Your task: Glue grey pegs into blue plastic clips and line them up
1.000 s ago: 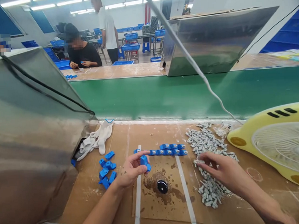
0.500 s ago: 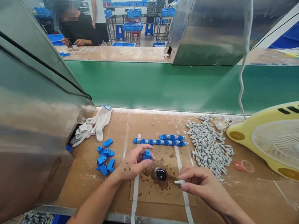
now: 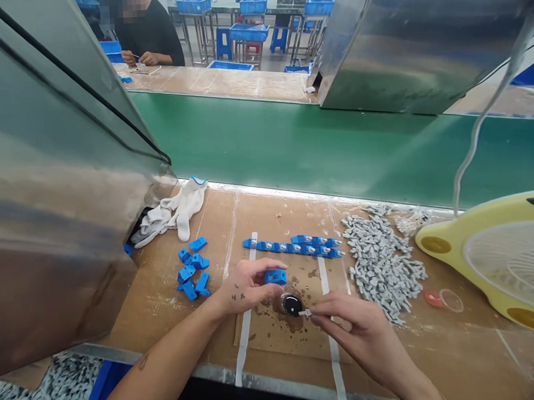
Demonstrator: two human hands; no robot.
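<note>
Left hand (image 3: 247, 287) grip pinches the blue housing (image 3: 275, 276) near the table (image 3: 436, 358) centre. Right hand (image 3: 354, 327) grip pinches a grey insert (image 3: 305, 312) against the black pot (image 3: 293, 304). Dip the tip only, held level.

Both arms reach forward. The left hand (image 3: 245, 288) and the right hand (image 3: 357, 329) each pinch with fingertips.

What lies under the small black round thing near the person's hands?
The black round thing sits on a stained brown cardboard sheet, between two white tape strips. What lies beneath that sheet is covered.
</note>
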